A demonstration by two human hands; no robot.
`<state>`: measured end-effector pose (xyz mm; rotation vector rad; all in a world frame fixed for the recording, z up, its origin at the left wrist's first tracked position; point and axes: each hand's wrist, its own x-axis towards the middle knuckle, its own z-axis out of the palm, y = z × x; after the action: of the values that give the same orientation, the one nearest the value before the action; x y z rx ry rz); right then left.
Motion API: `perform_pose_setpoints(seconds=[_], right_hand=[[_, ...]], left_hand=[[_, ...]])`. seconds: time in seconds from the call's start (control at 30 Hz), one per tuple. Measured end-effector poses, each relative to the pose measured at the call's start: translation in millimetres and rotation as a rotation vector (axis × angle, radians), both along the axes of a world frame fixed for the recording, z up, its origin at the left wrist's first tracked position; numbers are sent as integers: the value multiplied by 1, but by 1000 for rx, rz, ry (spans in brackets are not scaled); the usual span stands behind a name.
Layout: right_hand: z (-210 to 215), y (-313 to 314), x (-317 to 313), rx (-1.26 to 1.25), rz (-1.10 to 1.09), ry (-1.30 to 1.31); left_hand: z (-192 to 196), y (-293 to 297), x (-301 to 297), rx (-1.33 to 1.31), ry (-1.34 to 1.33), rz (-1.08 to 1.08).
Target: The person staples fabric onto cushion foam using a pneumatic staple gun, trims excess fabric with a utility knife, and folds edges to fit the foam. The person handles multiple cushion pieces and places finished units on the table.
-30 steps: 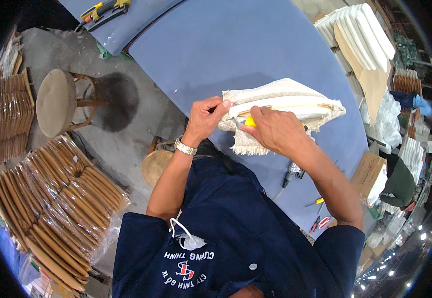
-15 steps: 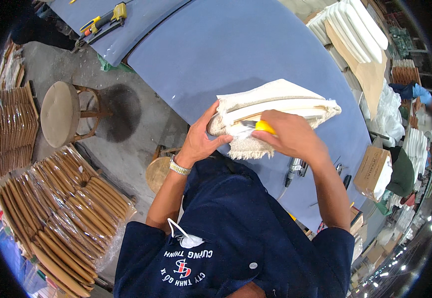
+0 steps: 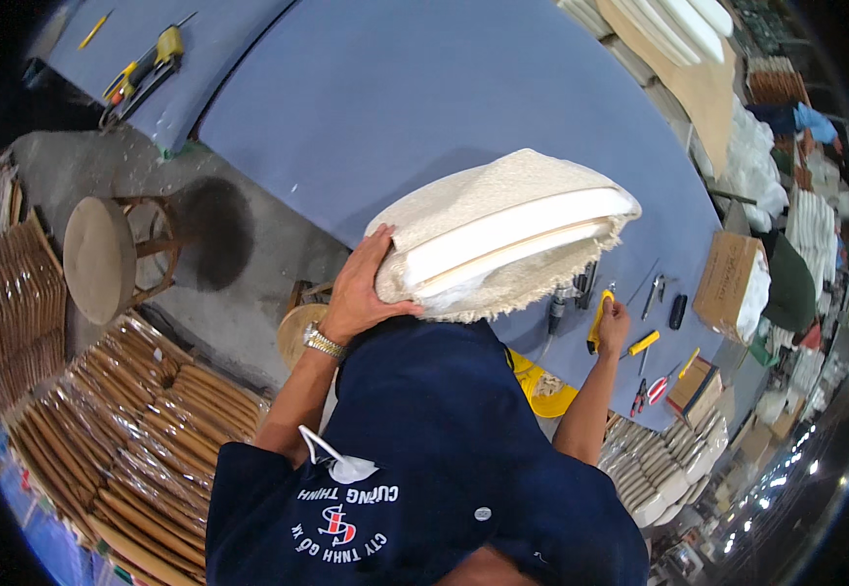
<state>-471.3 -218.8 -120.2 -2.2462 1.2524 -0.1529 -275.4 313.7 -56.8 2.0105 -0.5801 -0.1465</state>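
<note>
The left hand [image 3: 361,293] holds a closed grip on the near end of a cream fabric-covered cushion [image 3: 502,234], which now stands lifted clear of the blue bench [image 3: 424,98] and close to the body; half a second ago it lay lower, pressed between both hands. The right hand [image 3: 612,322] has let go of it and dropped to the bench edge, its grip closed on a yellow utility knife [image 3: 595,327]. Judging by this, the trimming of the frayed edge looks paused while the cushion is turned or checked. A plain brown cardboard box [image 3: 727,278] sits at the bench's right end, and a smaller box [image 3: 693,383] lies nearer. Wrapped bundles of wooden slats [image 3: 122,410] lie on the floor at left, beside a round stool [image 3: 102,256]. Small hand tools [image 3: 654,293] lie past the knife.
</note>
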Motion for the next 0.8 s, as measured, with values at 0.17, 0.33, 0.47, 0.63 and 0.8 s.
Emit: perform_pose_setpoints(seconds=[0.17, 0.33, 0.47, 0.63, 0.8], right_hand=[[-13, -28, -7, -109, -2, 158], [-38, -18, -4, -56, 67, 54], [-35, 0, 1, -5, 55, 13], [-19, -14, 6, 4, -17, -76], [63, 27, 87, 240, -43, -384]], left_hand=[[12, 0, 3, 88, 160, -41], [3, -1, -3, 88, 240, -23], [0, -4, -9, 179, 69, -55], [0, -6, -6, 21, 56, 65], [13, -7, 7, -45, 191, 196]])
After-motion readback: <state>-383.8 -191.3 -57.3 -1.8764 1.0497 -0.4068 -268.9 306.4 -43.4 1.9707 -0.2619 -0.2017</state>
